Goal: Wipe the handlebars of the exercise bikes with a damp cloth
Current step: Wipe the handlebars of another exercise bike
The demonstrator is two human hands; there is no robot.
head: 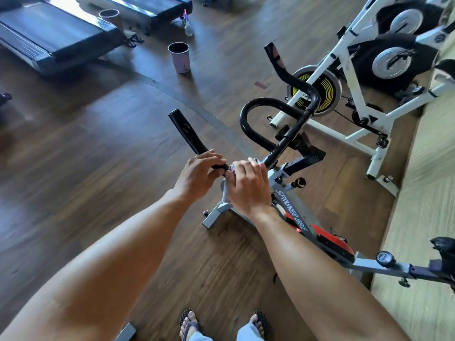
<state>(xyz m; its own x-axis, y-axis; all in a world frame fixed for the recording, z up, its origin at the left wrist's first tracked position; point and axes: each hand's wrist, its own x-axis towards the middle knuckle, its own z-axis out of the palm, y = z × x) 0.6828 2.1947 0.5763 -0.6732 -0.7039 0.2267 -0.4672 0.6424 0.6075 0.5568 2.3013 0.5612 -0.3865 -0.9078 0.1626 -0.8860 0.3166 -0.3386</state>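
A grey spinner bike stands in front of me with black handlebars that loop and branch into two horns. My left hand grips the near left part of the bar, just below the left horn. Right beside it, my right hand presses a grey cloth around the bar. Most of the cloth is hidden under my fingers; a piece hangs below them.
A white exercise bike with a yellow-striped flywheel stands behind, and another one behind that. Two treadmills lie at the far left. A cup and a spray bottle stand on the wooden floor. A beige mat runs along the right.
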